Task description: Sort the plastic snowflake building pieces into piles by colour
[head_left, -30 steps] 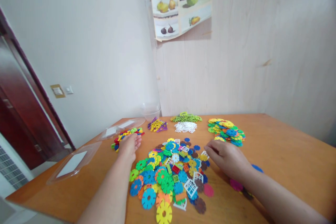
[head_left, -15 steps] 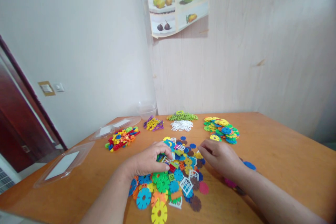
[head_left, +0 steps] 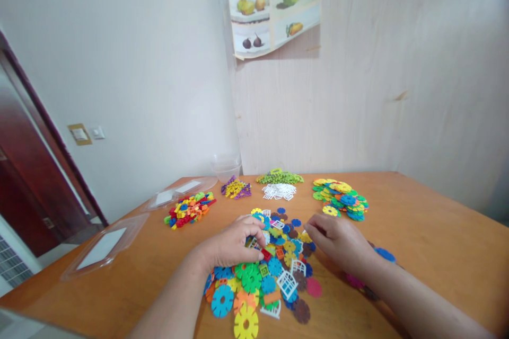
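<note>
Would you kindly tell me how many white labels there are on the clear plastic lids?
3: the nearest label is on the front lid at left; farther back lie a second label and, to its right, a third label. None appears hidden.

Pale walls meeting in a corner, fruit poster hanging askew up there, dark-red door over left, wooden table below.

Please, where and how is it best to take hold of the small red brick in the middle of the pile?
Probably pinch the red brick by two opposite sides, coming from above: it is small and blocky, and its top shows among the flat discs. The left hand seems best placed, with its thumb beside the brick and its fingers curved.
</note>
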`<state>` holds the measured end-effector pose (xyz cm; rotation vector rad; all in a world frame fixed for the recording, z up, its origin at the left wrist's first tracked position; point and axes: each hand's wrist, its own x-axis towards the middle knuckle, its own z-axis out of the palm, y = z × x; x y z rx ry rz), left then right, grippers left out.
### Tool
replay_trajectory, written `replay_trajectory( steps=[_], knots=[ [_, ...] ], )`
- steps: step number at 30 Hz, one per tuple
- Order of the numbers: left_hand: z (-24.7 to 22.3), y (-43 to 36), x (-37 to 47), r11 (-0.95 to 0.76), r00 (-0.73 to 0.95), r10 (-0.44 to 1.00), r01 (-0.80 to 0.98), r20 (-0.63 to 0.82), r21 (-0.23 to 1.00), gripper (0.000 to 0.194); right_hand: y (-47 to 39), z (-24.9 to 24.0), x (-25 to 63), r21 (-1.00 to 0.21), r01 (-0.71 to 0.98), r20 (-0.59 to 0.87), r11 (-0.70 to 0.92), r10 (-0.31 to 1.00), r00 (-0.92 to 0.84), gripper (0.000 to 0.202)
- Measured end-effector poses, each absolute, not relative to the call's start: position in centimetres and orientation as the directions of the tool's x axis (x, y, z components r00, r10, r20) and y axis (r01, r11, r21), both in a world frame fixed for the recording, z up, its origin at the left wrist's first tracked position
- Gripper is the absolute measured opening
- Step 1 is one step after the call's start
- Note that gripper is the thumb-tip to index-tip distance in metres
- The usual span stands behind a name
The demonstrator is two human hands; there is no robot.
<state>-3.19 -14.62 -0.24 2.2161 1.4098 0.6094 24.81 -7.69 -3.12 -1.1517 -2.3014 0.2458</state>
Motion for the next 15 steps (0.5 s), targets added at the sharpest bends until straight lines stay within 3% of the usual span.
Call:
replay_trajectory(
  steps=[4,7,11,15],
  knots=[
    [-0.1,-14.8,-3.0,-0.358,0.359,0.925,0.710,0.126,0.606,0.018,-7.7,-3.2,24.8,-0.393,0.680,0.395,0.619,0.781,-0.483,0.035],
    [0.0,-14.7,-3.1,-0.314,0.309,0.941,0.644,0.139,0.698,0.016,-7.6,-3.4,24.9,-0.397,0.674,0.397,0.623,0.778,-0.486,0.035],
    [-0.5,-13.6,-4.6,-0.136,0.015,0.990,0.372,0.141,0.918,0.022,-7.6,-3.4,25.0,-0.402,0.677,0.391,0.616,0.785,-0.482,0.035],
    [-1.3,-12.0,-7.4,-0.122,-0.356,0.929,-0.030,0.103,0.992,0.020,-7.7,-3.3,25.0,-0.408,0.678,0.383,0.612,0.789,-0.481,0.035]
  ],
)
